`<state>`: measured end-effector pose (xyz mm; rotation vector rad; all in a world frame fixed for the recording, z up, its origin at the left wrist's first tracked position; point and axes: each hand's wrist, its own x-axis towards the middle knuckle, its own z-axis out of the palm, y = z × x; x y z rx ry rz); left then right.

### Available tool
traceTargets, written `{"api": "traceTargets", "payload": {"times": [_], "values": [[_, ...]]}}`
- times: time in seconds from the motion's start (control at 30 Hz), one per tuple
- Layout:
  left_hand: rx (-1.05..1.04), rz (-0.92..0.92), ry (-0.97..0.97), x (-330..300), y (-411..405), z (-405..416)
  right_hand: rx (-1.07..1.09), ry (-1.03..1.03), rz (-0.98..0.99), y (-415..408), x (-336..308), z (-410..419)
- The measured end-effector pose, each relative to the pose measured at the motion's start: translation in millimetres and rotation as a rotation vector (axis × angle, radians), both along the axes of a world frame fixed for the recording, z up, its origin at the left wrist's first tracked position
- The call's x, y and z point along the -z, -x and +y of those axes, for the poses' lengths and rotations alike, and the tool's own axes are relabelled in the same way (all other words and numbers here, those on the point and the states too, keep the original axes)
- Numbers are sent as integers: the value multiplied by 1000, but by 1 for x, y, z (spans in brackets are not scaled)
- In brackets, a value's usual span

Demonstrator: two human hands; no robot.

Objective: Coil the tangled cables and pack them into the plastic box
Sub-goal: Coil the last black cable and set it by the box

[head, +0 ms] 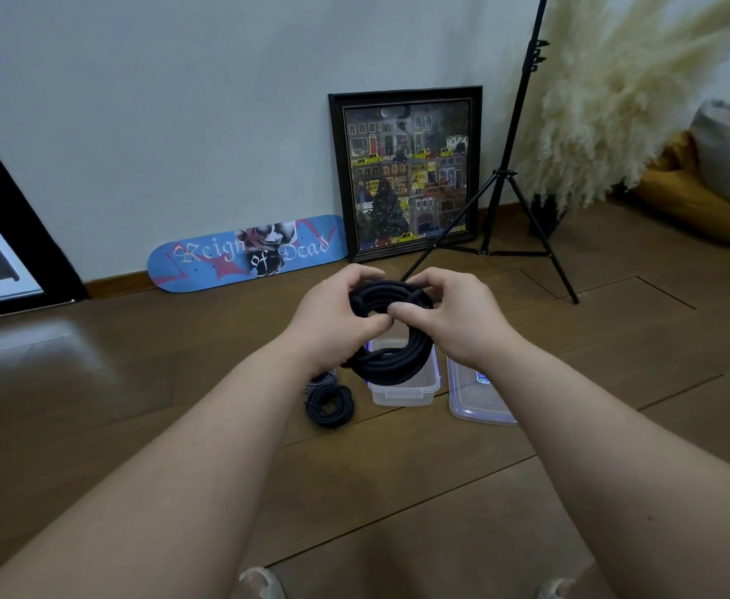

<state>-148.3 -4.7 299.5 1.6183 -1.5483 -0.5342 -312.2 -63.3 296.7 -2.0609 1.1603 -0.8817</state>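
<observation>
A thick black cable coil [391, 361] hangs in the air above the clear plastic box [402, 393]. My left hand [333, 322] grips its upper left side, fingers curled over the top. My right hand [454, 317] pinches its upper right, thumb pressed at the coil's middle. The coil's lower loop dips over the open box. A smaller black coiled cable [329, 407] lies on the floor left of the box, with another striped cable [322, 379] partly hidden behind my left wrist. The box's clear lid [478, 402] lies flat on the floor to the right.
A blue skateboard deck [246, 252] and a framed picture [406, 170] lean on the wall behind. A black tripod stand [506, 201] spreads its legs at the right back, beside pampas grass [614, 92] and cushions [709, 196]. Wooden floor all around.
</observation>
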Motion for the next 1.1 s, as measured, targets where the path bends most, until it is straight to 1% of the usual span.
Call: {"api": "traceTargets", "payload": {"times": [0.07, 0.13, 0.23, 0.33, 0.4, 0.43, 0.5, 0.57, 0.63, 0.7, 0.8, 0.97, 1.1], "values": [[21, -50, -8, -1, 0, 0, -60, -56, -46, 0, -1, 0], [-6, -31, 6, 0, -1, 0, -109, -192, -202, 3, -1, 0], [-74, 25, 67, 3, 1, 0, -64, -346, -423, 8, 0, -1], [-103, 17, 125, 3, 6, 1, -31, -448, -486, 8, -2, 0], [-109, 1, 138, 4, 8, 1, -82, -553, -487, 10, -3, 2], [-112, -2, 133, 4, 8, 0, -117, -575, -474, 12, -5, 3], [-103, 11, 112, 4, 8, 0, -148, -538, -465, 15, -5, 5], [-53, 59, 103, 3, 6, -1, -140, -424, -446, 16, -5, 5], [14, 119, 91, 3, 3, -2, -139, -290, -384, 17, -6, 5], [75, 164, 62, 4, 2, -2, -152, -211, -326, 17, -7, 5], [120, 200, 27, 4, 1, -1, -177, -174, -282, 19, -7, 4], [163, 216, 10, 5, 3, 1, -184, -175, -225, 20, -6, 0], [162, 248, 32, 5, 7, 1, -192, -165, -188, 21, -9, -2]]}}
